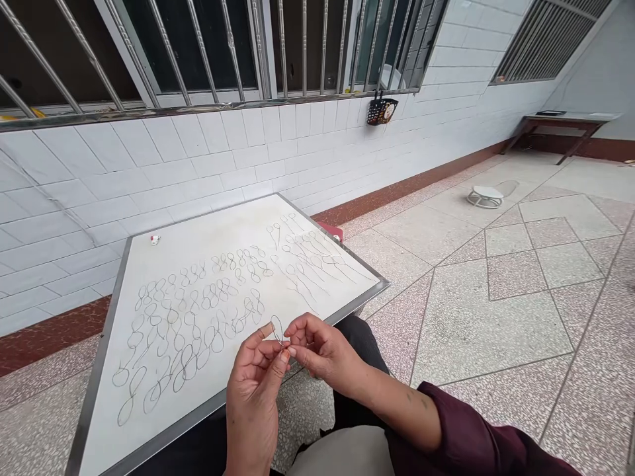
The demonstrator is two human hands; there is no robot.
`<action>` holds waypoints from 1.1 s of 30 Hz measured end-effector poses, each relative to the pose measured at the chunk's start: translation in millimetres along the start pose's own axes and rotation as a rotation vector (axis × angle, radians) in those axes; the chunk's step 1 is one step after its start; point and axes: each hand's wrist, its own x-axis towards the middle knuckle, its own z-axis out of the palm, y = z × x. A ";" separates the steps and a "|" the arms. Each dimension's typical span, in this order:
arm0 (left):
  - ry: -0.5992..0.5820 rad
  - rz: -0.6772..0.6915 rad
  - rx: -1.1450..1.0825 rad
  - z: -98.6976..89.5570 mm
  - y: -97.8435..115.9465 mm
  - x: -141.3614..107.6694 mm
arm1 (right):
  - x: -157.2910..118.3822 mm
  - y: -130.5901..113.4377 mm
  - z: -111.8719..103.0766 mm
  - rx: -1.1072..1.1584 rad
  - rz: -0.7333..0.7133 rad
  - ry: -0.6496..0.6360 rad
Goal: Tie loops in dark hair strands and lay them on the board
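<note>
A thin dark wire loop (276, 327) stands up between my hands, just past the near edge of a white-topped table (223, 228). My left hand (255, 383) pinches the bottom of the loop with thumb and fingers, and its index fingertip has what looks like tape on it. Close against it, my right hand (325, 350) has thumb and fingers pressed together on the same wire. Rows of wires twisted into figure-eights (189, 354) lie across the tabletop. To their right are several single loops with long straight tails (317, 277).
A small red-and-white object (155, 239) sits at the table's far left corner. Behind are a tiled wall (223, 152) and barred windows, with a black basket (381, 111) hanging there. A low white chair (486, 196) and a long table (570, 118) stand farther right.
</note>
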 end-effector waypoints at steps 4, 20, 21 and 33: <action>-0.021 0.008 0.059 -1.3 2.5 -5.1 | -4.2 -1.2 -2.2 0.071 0.076 -0.090; -0.085 -0.013 0.035 4.4 3.7 -16.1 | -9.3 6.2 -10.4 0.179 0.024 -0.114; -0.081 -0.009 0.039 4.4 3.0 -16.4 | -9.6 6.7 -10.9 0.181 0.025 -0.112; -0.030 -0.012 0.050 4.5 0.0 -16.1 | -13.3 7.4 -10.3 0.197 0.055 -0.179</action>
